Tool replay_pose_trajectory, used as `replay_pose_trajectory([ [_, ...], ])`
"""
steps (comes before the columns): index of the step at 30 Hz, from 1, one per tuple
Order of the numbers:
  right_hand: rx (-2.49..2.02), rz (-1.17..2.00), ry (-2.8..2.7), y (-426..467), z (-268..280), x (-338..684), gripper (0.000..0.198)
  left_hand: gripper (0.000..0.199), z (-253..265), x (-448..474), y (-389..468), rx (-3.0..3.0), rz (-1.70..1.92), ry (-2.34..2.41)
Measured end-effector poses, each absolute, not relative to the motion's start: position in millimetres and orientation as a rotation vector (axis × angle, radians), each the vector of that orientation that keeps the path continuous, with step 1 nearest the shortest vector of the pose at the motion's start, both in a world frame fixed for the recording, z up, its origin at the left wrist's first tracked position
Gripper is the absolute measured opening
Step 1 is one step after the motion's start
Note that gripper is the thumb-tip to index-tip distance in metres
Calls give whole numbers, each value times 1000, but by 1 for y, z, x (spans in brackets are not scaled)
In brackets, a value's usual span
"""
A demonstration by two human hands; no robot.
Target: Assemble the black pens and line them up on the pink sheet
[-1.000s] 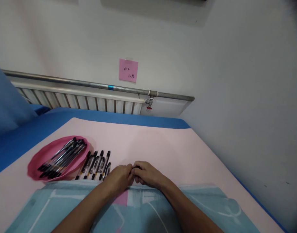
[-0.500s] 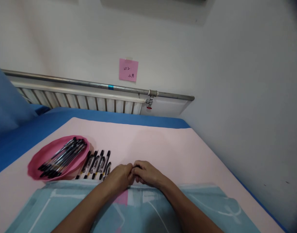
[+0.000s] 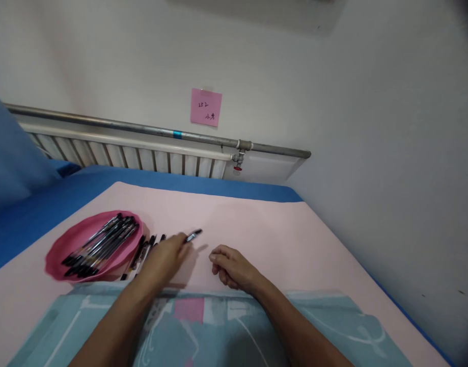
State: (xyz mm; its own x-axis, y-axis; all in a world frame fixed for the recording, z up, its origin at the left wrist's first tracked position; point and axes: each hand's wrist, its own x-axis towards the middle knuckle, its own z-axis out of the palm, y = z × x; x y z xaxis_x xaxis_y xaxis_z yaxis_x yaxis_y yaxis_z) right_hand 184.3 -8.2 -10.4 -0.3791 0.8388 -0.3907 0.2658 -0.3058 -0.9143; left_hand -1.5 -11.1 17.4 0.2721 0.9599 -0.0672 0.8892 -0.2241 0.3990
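Fingers of my left hand are pinched around a slim, dark pen piece, whose end juts out past them toward the upper right. Motion blurs it a little, and I cannot tell whether it is a whole pen or only a cap. It is raised off the counter, since a thin shadow falls on the pink surface just below it.

My right hand is over the near part of the counter, apart from the left, its fingers curled inward with the thumb close to the forefinger. I cannot tell whether anything is tucked inside that curl.

Just beside my left hand, on its left, several loose pens lie side by side on the pink surface, their far ends pointing away from me; my hand and forearm cover part of that group. Left of these and close against them stands an oval pink basket with a wavy rim, holding a heap of dark-tipped pens slanted the same way. Blue-green patterned cloth spreads along the near edge, under my forearms. Beyond the counter, a pink note is fixed to the wall, above a metal pipe and a white radiator.
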Motion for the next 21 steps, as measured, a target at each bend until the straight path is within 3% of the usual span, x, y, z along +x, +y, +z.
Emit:
replay_pose_trajectory([
  [3,-1422,1765,-1492,-8,-11,185,17,27,29,-43,-2,1993,463,2090],
  [7,-1424,1739,-1547,-9,-12,185,15,33,30,-99,8,1831,393,2512],
  [21,-1396,1647,-1676,-10,-13,183,12,31,12,-132,16,1550,296,2708],
])
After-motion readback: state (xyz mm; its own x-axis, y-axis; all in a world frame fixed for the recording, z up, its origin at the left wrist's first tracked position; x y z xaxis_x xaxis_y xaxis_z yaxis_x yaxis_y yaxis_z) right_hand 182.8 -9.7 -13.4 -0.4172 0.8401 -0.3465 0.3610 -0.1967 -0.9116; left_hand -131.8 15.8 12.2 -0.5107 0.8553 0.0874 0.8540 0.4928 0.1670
